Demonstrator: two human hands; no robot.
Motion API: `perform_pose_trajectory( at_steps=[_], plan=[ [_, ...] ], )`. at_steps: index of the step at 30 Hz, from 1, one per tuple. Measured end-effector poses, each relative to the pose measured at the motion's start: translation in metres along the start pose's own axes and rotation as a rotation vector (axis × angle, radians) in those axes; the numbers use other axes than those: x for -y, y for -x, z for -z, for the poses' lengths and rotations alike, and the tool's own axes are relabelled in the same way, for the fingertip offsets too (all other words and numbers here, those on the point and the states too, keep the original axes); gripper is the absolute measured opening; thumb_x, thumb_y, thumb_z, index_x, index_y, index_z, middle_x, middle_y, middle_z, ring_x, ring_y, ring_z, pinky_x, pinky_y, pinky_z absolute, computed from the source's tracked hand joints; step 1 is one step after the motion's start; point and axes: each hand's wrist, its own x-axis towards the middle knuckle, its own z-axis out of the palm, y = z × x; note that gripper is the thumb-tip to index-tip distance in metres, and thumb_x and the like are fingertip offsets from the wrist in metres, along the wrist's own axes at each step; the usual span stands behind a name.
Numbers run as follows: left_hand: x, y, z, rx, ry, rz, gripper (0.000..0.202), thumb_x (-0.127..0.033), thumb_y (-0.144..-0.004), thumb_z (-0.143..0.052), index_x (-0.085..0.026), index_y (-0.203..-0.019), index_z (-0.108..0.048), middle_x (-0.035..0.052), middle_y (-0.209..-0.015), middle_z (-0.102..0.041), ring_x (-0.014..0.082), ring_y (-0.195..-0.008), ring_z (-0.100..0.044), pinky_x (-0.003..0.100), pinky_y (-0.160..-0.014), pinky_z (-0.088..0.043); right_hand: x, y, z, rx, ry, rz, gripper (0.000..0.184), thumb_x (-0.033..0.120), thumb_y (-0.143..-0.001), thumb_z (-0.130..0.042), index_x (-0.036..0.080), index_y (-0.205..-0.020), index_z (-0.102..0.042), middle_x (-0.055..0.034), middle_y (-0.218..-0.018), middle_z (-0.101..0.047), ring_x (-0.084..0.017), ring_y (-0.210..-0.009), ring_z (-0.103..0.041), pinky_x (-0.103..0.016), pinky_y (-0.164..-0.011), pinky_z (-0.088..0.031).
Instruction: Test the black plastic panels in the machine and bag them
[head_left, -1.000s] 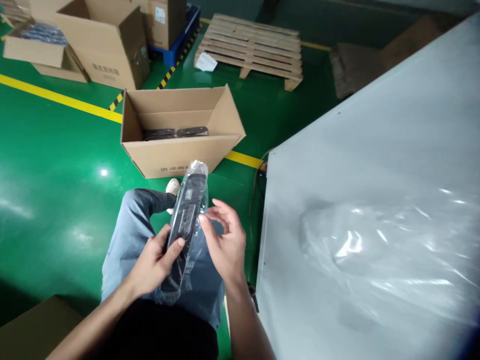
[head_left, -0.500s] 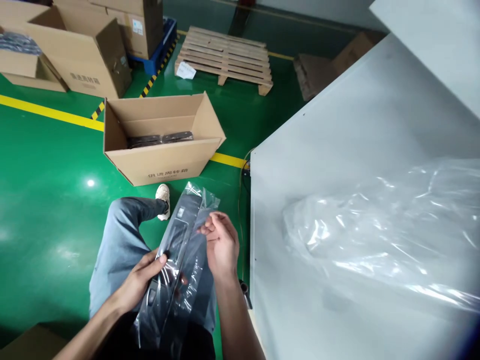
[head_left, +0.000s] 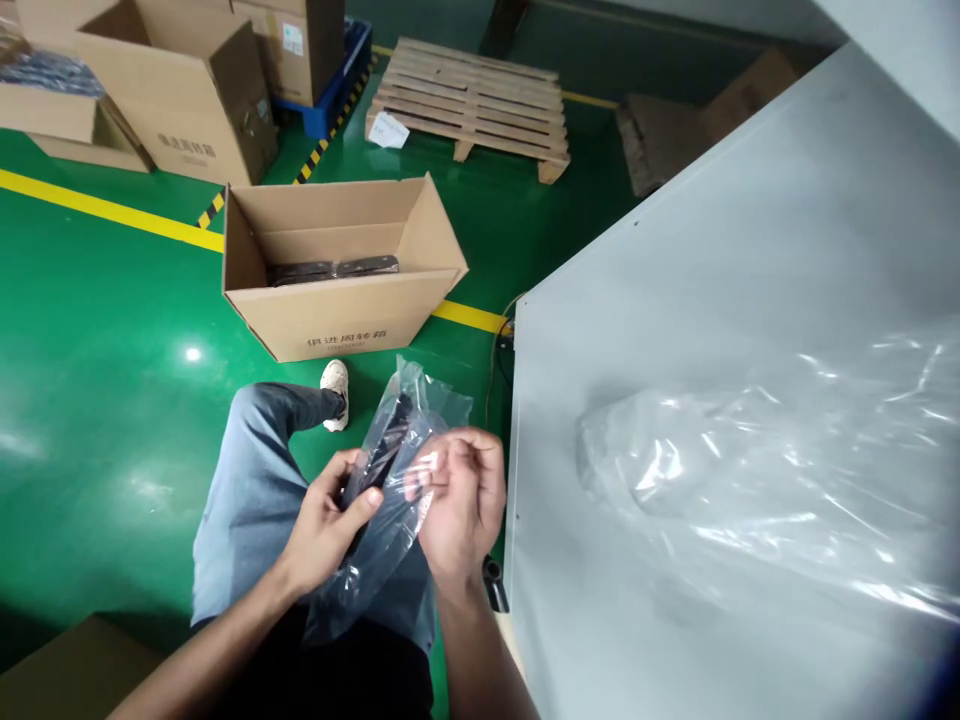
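Observation:
A long dark plastic part lies inside a clear plastic bag over my lap. My left hand is wrapped round the bagged part near its middle, thumb on top. With fingers curled in, my right hand pinches the loose film at the bag's right side. Part of that film covers the right fingertips. The dark part is tilted on its edge, and its lower end is hidden by the bag and my left hand.
Ahead stands an open cardboard box with dark bagged parts inside. Farther off are a wooden pallet and more cardboard boxes. On my right, a grey-white table bears a heap of clear plastic bags.
The dark part has been turned onto its edge, so its broad face no longer shows. My right hand has drawn the film across, and my left hand has shifted up and right.

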Motion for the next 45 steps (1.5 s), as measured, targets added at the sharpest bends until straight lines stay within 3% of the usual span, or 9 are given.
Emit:
perform_pose_trajectory(
  at_steps=[7, 12, 16, 19, 23, 26, 34, 39, 45],
  plan=[
    [-0.012, 0.005, 0.003, 0.075, 0.125, 0.166, 0.055, -0.066, -0.085, -0.078, -0.018, -0.111, -0.072, 0.0016, -0.087, -0.062, 0.0144, -0.073, -0.052, 0.025, -0.067, -0.045, 0.002, -0.009, -0.004, -0.091, 0.082, -0.025, 0.027, 0.051, -0.098, -0.061, 0.028, -0.094, -0.047, 0.0089, -0.064, -0.04, -0.009, -0.05, -0.04, -0.017, -0.036, -0.029],
    [-0.017, 0.002, 0.003, 0.059, 0.108, 0.157, 0.05, -0.063, -0.087, -0.077, -0.018, -0.107, -0.068, 0.0006, -0.089, -0.062, 0.0141, -0.076, -0.055, 0.025, -0.075, -0.048, 0.002, -0.017, -0.002, -0.088, 0.095, -0.028, 0.024, 0.048, -0.099, -0.061, 0.027, -0.094, -0.05, 0.0079, -0.066, -0.043, -0.009, -0.051, -0.042, -0.018, -0.038, -0.031],
    [-0.018, -0.008, 0.007, -0.161, -0.074, 0.044, 0.044, -0.057, -0.093, -0.072, -0.02, -0.114, -0.06, 0.0032, -0.106, -0.066, 0.0186, -0.1, -0.06, 0.029, -0.094, -0.049, -0.003, -0.011, 0.007, 0.0, 0.29, 0.039, 0.032, 0.047, -0.094, -0.069, 0.027, -0.116, -0.057, -0.0011, -0.095, -0.063, -0.014, -0.081, -0.065, -0.027, -0.065, -0.057],
    [-0.022, -0.019, 0.009, -0.358, -0.168, -0.016, 0.045, -0.056, -0.095, -0.069, -0.021, -0.119, -0.052, 0.0049, -0.113, -0.066, 0.02, -0.105, -0.061, 0.032, -0.099, -0.048, -0.018, 0.008, 0.01, 0.13, 0.48, 0.024, 0.058, 0.044, -0.086, -0.077, 0.028, -0.135, -0.052, -0.008, -0.12, -0.064, -0.021, -0.106, -0.067, -0.037, -0.088, -0.061],
    [-0.03, -0.032, 0.009, -0.51, -0.15, -0.054, 0.05, -0.059, -0.09, -0.073, -0.023, -0.114, -0.049, 0.0035, -0.106, -0.066, 0.0201, -0.098, -0.064, 0.032, -0.091, -0.051, -0.041, 0.037, 0.009, 0.298, 0.655, -0.01, 0.057, 0.036, -0.082, -0.077, 0.024, -0.132, -0.053, -0.0083, -0.116, -0.066, -0.024, -0.104, -0.068, -0.043, -0.092, -0.06],
    [-0.032, -0.036, 0.007, -0.571, -0.116, -0.05, 0.052, -0.06, -0.087, -0.076, -0.023, -0.11, -0.048, 0.0032, -0.103, -0.066, 0.0201, -0.095, -0.065, 0.032, -0.089, -0.052, -0.051, 0.044, 0.006, 0.282, 0.733, 0.033, 0.045, 0.032, -0.082, -0.074, 0.023, -0.122, -0.056, -0.0067, -0.109, -0.068, -0.022, -0.098, -0.068, -0.041, -0.09, -0.06],
    [-0.019, -0.03, -0.001, -0.578, -0.07, -0.048, 0.058, -0.059, -0.083, -0.081, -0.025, -0.104, -0.04, 0.0003, -0.095, -0.062, 0.0187, -0.088, -0.063, 0.031, -0.083, -0.051, -0.057, 0.027, 0.002, 0.28, 0.831, 0.054, 0.009, 0.03, -0.087, -0.064, 0.023, -0.094, -0.063, -0.0026, -0.083, -0.071, -0.02, -0.078, -0.068, -0.034, -0.077, -0.055],
    [-0.022, -0.033, 0.021, -0.58, -0.146, -0.059, 0.054, -0.062, -0.083, -0.081, -0.025, -0.105, -0.048, 0.0014, -0.095, -0.063, 0.0197, -0.087, -0.062, 0.031, -0.081, -0.052, -0.043, 0.005, 0.023, 0.378, 0.653, -0.164, 0.009, 0.027, -0.085, -0.064, 0.021, -0.088, -0.071, -0.0038, -0.082, -0.074, -0.018, -0.075, -0.068, -0.032, -0.076, -0.055],
    [-0.032, -0.039, 0.047, -0.313, 0.187, 0.307, 0.064, -0.079, -0.074, -0.079, -0.019, -0.092, -0.063, 0.0025, -0.072, -0.062, 0.0181, -0.059, -0.06, 0.029, -0.054, -0.049, -0.026, -0.018, 0.05, 0.479, 0.415, -0.463, 0.027, 0.041, -0.077, -0.082, 0.019, -0.092, -0.075, -0.0003, -0.075, -0.066, -0.014, -0.068, -0.06, -0.028, -0.065, -0.052]
  ],
)
